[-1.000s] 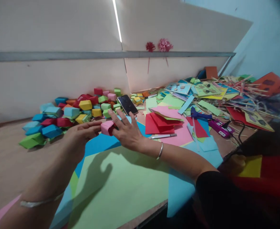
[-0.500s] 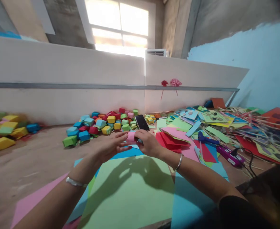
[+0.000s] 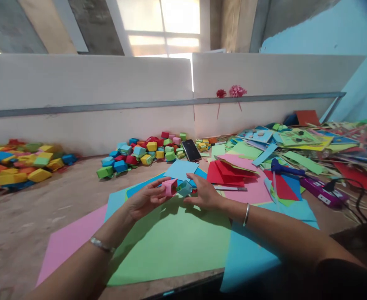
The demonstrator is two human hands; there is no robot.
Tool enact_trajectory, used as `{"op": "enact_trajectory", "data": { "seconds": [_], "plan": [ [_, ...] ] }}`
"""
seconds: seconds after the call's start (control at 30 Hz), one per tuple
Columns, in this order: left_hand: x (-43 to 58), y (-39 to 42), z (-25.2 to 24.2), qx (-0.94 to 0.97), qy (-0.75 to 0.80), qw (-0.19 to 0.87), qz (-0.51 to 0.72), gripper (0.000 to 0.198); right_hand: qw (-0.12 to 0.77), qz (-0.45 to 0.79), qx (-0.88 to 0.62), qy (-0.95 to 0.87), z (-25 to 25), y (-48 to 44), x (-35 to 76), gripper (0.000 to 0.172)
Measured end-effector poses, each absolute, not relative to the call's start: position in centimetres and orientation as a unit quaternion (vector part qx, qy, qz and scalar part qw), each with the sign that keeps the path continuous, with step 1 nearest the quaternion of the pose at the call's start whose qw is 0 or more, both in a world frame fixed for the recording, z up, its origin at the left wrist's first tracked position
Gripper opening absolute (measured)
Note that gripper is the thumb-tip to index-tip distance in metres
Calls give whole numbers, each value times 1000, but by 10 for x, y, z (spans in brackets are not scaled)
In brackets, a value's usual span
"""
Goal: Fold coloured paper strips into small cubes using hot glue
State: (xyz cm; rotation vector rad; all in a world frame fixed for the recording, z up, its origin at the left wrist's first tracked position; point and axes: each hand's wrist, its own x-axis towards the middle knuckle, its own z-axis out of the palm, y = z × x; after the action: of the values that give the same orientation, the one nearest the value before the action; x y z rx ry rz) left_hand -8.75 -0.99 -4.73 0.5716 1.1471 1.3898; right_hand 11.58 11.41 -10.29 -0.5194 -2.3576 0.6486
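Note:
In the head view my left hand (image 3: 146, 198) pinches a small pink folded paper box (image 3: 170, 188) between thumb and fingers. The box's open side faces right. Just right of it sits a small light blue paper box (image 3: 184, 188), also with an opening. My right hand (image 3: 204, 192) is beside the blue box, its thumb and fingers apart; whether a fingertip touches the box is hard to see. Under both hands lies a large light green paper sheet (image 3: 171, 241). A light blue sheet (image 3: 181, 170) is just beyond them.
Colourful paper boxes are heaped at the left (image 3: 39, 175) and behind my hands (image 3: 130, 160). A phone (image 3: 191, 150) leans by the second heap. To the right are red paper (image 3: 225, 173), a cutter knife (image 3: 233, 188), a blue glue gun (image 3: 283, 168) and a purple power strip (image 3: 323, 191).
The pink box has come down nearer to me in my left hand and turned its opening right. My right hand has let go of it and now spreads beside the blue box. The view has shifted.

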Motion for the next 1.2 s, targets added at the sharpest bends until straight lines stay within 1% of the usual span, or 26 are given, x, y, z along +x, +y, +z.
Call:
{"op": "enact_trajectory", "data": {
  "seconds": [0.13,0.23,0.3,0.4,0.5,0.57,0.63,0.7,0.8,0.93,1.03,1.2],
  "plan": [
    [-80,-10,-51,241,488,591,596,38,329,300,-239,-863,-101,107,114,64],
    [-77,-9,-53,242,485,585,603,34,357,285,-210,-864,-96,105,118,47],
    [-76,-9,-55,247,490,576,606,31,368,257,-174,-876,-95,104,120,41],
    [-75,-9,-59,260,495,566,605,27,362,213,-146,-895,-96,103,121,44],
    [-73,-9,-60,275,491,562,606,27,360,175,-173,-900,-99,104,120,49],
    [-72,-10,-60,278,488,558,611,28,364,149,-181,-901,-100,104,120,42],
    [-70,-10,-59,276,488,552,617,28,366,127,-152,-909,-99,105,121,33],
    [-69,-11,-57,275,490,547,620,30,371,112,-113,-915,-97,104,122,27],
    [-67,-13,-56,272,492,544,622,32,388,94,-112,-910,-96,101,122,28],
    [-64,-15,-54,276,490,546,621,31,383,86,-184,-901,-99,97,121,33],
    [-65,-15,-55,285,493,543,617,33,373,101,-204,-900,-101,97,121,26],
    [-67,-13,-60,298,495,524,625,40,359,110,-173,-910,-98,99,121,16]
  ]
}}
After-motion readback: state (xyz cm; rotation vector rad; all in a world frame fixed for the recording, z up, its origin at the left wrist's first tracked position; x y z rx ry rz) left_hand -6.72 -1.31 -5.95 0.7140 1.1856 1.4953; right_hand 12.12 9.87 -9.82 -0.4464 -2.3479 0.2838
